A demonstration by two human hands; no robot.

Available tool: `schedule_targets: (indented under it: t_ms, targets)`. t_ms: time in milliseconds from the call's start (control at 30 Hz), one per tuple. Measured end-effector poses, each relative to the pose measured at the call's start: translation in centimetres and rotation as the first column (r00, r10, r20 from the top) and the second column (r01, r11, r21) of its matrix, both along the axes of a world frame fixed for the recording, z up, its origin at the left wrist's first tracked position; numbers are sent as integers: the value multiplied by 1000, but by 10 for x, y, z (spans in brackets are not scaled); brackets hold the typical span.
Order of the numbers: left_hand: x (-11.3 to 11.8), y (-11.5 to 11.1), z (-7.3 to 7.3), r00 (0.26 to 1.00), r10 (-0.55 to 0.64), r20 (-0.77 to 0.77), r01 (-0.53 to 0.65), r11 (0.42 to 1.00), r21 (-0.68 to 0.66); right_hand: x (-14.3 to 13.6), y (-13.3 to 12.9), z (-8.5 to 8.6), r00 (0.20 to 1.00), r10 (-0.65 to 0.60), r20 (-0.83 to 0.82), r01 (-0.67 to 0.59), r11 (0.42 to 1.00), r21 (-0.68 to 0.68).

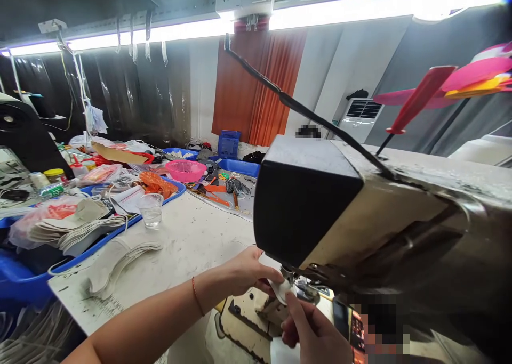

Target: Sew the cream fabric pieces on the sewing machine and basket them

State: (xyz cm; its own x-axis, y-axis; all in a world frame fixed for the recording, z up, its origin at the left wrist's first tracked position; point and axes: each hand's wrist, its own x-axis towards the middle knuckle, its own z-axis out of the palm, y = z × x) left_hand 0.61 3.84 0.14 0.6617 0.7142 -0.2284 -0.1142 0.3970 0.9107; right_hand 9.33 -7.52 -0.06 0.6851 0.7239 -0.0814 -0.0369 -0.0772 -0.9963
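Under the head of a sewing machine (308, 209), a small white curved piece of material (282, 290) lies at the needle area. My left hand (254, 272) grips its far left edge, thumb on top and fingers partly hidden beneath. Close to me, my right hand (314, 326) pinches the near edge between thumb and forefinger, the other fingers curled. The needle and presser foot are mostly hidden by the machine head and the piece. On the table to the left rests a stack of similar white curved pieces (120, 260).
A clear plastic cup (152, 212) stands near a blue tray (176, 192) heaped with bags and white pieces. Behind are a pink basket (186, 170) and scattered scraps. A red-handled screwdriver (420, 100) stands upright atop the machine. A lit phone (357, 329) sits right of my hand.
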Motion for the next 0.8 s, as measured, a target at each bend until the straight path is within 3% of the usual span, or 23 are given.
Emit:
schedule_targets:
  t_ms: [133,400,500,700,800]
  targets:
    - [1,3,-7,1000,-10,6,10,1000,4,-2,0,1,999,2,-43,0,999,45]
    - [-4,-4,3,999,-12,-52,12,1000,5,2,-1,-6,995,75,-69,-65,988,139]
    - [0,5,5,996,-25,-81,32,996,82,3,-1,-7,994,94,-48,-88,989,118]
    - [22,43,10,979,202,9,-200,961,191,15,-7,-7,980,185,68,-183,983,-29]
    - [9,66,4,955,293,47,-296,933,203,25,-18,-13,972,222,78,-213,970,-115]
